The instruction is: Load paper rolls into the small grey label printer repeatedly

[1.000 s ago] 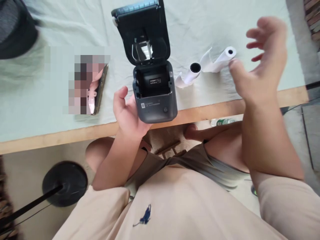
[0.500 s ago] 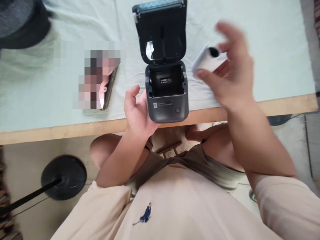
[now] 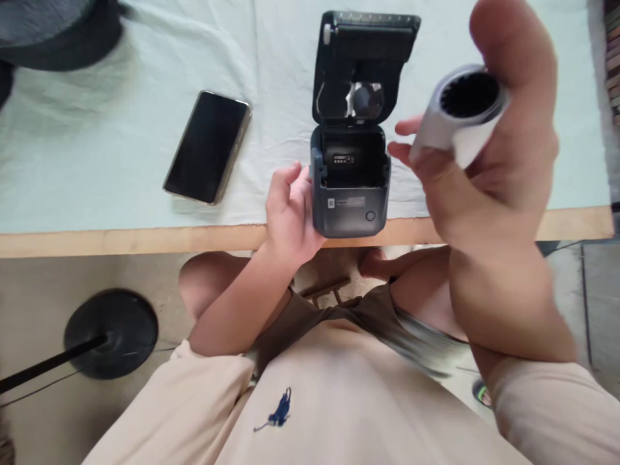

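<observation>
A white paper roll point(image 3: 460, 113) with a dark, ribbed hollow core is held in the air close to the camera, its open end turned toward the viewer and a loose flap of paper hanging at its lower edge. The right hand point(image 3: 489, 161) is closed around the roll, the thumb arched over its top and the fingers point(image 3: 404, 139) wrapped beneath and behind it. The roll sits above and to the right of a small dark grey printer point(image 3: 349, 187), not touching it.

The printer stands at the near edge of the table point(image 3: 121, 239), its hinged lid point(image 3: 364, 64) raised and tilted back, so that the empty paper bay point(image 3: 349, 158) lies exposed. The left hand point(image 3: 290, 213) rests against the printer's left side, fingers loosely curled and touching the casing, holding nothing else.

A pale cloth point(image 3: 121, 142) covers the tabletop. A black phone point(image 3: 208, 147), screen dark, lies on the cloth well to the left of the printer. Below the table edge, a round black stand base point(image 3: 111, 332) rests on the floor.
</observation>
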A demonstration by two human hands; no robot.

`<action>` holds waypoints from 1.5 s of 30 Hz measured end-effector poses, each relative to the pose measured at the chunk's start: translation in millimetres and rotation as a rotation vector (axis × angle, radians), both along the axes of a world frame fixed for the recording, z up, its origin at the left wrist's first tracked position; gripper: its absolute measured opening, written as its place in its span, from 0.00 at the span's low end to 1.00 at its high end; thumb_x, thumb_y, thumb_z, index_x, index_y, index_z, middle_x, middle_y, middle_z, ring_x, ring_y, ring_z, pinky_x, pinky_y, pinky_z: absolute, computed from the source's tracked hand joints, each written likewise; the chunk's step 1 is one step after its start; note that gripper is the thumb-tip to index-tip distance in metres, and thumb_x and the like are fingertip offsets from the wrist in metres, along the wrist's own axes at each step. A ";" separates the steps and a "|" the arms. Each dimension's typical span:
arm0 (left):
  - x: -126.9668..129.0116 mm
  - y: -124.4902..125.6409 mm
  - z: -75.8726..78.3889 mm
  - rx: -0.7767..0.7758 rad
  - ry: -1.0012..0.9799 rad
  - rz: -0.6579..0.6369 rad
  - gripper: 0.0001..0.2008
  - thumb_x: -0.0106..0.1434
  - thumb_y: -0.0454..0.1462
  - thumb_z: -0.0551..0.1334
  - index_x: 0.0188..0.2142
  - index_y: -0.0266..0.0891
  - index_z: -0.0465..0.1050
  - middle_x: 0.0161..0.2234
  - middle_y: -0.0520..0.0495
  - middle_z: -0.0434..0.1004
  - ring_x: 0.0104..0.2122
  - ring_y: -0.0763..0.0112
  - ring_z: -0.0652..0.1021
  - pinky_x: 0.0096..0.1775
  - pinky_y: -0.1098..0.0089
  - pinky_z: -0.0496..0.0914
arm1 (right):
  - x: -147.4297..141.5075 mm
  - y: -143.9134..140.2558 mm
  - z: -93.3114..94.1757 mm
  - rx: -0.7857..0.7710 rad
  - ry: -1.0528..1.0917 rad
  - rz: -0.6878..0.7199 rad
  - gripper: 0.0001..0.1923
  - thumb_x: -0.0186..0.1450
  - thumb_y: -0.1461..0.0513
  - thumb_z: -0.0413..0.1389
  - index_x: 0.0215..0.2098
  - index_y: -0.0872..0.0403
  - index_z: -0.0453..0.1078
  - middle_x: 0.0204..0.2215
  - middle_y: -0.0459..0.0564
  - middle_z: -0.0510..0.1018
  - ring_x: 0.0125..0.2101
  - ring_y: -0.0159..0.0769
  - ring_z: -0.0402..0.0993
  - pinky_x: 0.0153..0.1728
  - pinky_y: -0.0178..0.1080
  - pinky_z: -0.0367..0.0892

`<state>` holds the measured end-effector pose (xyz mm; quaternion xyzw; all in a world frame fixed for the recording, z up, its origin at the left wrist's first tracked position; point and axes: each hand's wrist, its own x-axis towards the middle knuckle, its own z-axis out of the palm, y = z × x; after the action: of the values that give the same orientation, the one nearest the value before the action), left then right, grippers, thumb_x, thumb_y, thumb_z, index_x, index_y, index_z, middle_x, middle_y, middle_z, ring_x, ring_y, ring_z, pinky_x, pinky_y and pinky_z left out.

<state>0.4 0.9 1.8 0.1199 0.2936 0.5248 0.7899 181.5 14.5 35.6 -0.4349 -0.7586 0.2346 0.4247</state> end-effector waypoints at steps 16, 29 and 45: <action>1.5 -0.9 -14.0 0.054 0.136 0.037 0.29 0.66 0.63 0.62 0.50 0.43 0.79 0.43 0.40 0.87 0.63 0.36 0.77 0.55 0.49 0.79 | -6.7 -1.6 -1.7 0.305 -0.373 -0.011 0.01 0.72 0.61 0.60 0.42 0.48 0.72 0.41 0.43 0.87 0.43 0.42 0.87 0.45 0.46 0.75; 5.1 -3.9 -14.5 0.114 0.144 0.036 0.22 0.64 0.59 0.66 0.41 0.44 0.76 0.43 0.40 0.84 0.65 0.39 0.75 0.56 0.51 0.79 | -1.8 0.8 -3.2 0.243 -0.388 -0.059 0.05 0.64 0.63 0.59 0.38 0.47 0.69 0.40 0.44 0.86 0.47 0.48 0.85 0.52 0.52 0.69; 4.2 -8.0 -6.7 0.139 0.112 0.013 0.09 0.66 0.47 0.65 0.39 0.47 0.76 0.46 0.44 0.85 0.65 0.46 0.76 0.59 0.53 0.77 | -4.0 -2.4 -1.3 0.225 -0.263 -0.024 0.14 0.59 0.73 0.54 0.35 0.46 0.65 0.41 0.40 0.86 0.42 0.39 0.86 0.35 0.40 0.73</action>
<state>4.5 -7.1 -4.9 0.2018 0.3007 0.5416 0.7586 177.5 12.1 34.3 -0.4208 -0.8237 0.0843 0.3706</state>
